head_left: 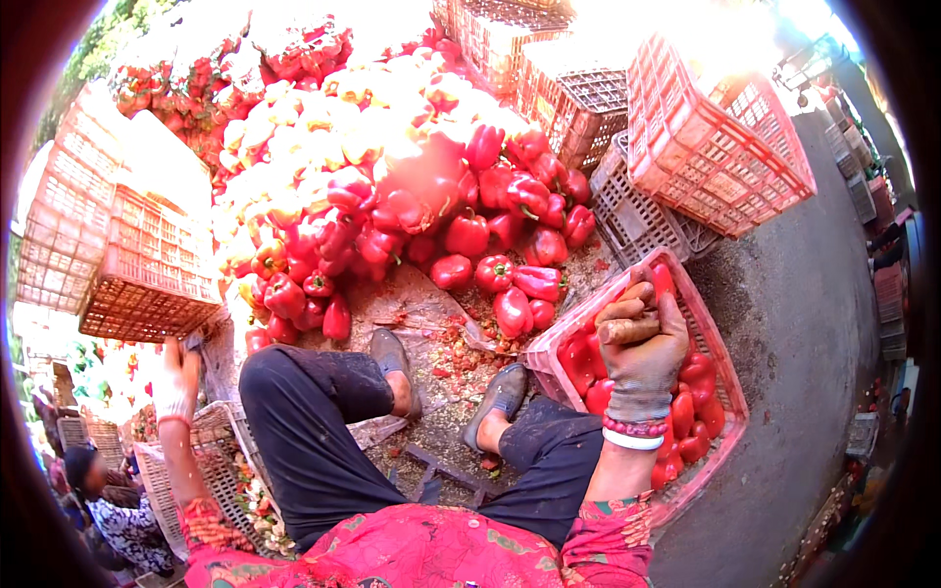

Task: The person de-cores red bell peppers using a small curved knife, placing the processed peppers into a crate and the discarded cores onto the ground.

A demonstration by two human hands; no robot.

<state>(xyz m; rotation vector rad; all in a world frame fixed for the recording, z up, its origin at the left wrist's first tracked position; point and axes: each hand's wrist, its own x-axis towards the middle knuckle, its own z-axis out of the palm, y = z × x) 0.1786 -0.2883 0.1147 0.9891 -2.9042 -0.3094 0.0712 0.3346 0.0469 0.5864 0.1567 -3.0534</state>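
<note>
My right hand [642, 348], in a dirty grey glove with bare fingertips, is raised over a pink plastic crate [730, 431] of red bell peppers [698, 372]. Its fingers curl inward and I see nothing in them. Off to the left, my left hand [176, 382] wears a pale glove washed out by glare. Its fingers are close together, with a small greyish thing at their tips that I cannot make out. Just above it is the lower edge of an orange crate [152, 265]. A large heap of red bell peppers [466, 235] lies ahead of my feet.
Stacked crates [720, 137] stand at the far right, beside the heap. Beside my left leg sits a crate [221, 456] with scraps in it. Pepper bits litter the ground between my shoes [498, 402]. Grey pavement [784, 343] runs along the right. Another person [123, 514] is at the lower left.
</note>
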